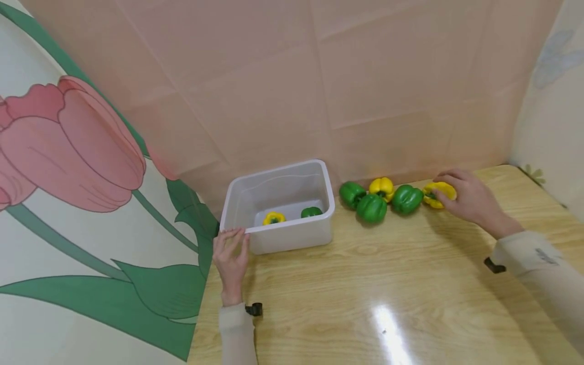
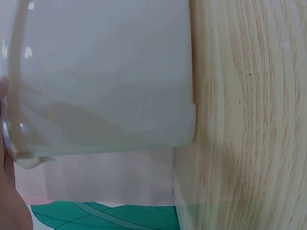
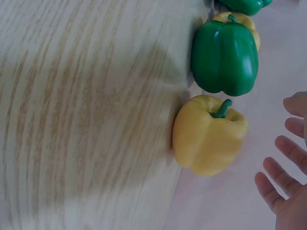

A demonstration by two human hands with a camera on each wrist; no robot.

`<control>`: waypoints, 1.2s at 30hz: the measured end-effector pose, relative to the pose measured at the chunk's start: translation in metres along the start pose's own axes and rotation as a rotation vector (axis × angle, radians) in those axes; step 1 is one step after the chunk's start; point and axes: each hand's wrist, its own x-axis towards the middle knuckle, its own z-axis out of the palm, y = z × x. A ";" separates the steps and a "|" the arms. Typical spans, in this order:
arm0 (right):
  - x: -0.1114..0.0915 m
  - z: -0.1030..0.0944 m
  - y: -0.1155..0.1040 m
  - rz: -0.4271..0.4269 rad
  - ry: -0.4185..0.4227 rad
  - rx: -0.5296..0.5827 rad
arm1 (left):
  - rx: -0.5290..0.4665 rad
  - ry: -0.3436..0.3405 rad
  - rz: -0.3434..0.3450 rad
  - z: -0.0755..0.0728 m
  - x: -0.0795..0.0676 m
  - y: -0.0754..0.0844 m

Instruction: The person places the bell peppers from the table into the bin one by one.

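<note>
My left hand (image 1: 231,256) rests on the near left corner of a white plastic bin (image 1: 292,235), fingers at its rim; only its edge shows in the left wrist view. Inside the bin lie a yellow bell pepper (image 1: 274,218) and a green bell pepper (image 1: 312,212). Over at the right, my right hand (image 1: 470,200) reaches above another yellow bell pepper (image 3: 208,136), overlapping it in the head view. Its fingers (image 3: 288,148) are spread and apart from that pepper in the right wrist view. A green bell pepper (image 3: 225,60) sits beside it.
Between bin and right hand, several bell peppers stand grouped near the back edge: green ones (image 1: 371,208) and a yellow one (image 1: 382,188). A pinkish cloth (image 1: 274,91) hangs behind the wooden table (image 1: 342,294). A wall with a painted tulip (image 1: 86,147) borders the left side.
</note>
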 end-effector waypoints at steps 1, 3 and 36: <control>0.000 0.001 0.001 0.009 -0.007 -0.002 | -0.002 0.000 -0.004 0.000 0.000 0.000; 0.000 0.002 0.002 0.012 -0.013 -0.002 | -0.003 0.001 -0.008 0.001 -0.001 0.000; 0.000 0.030 0.033 0.020 -0.087 -0.012 | 0.016 -0.023 -0.031 -0.001 -0.002 -0.002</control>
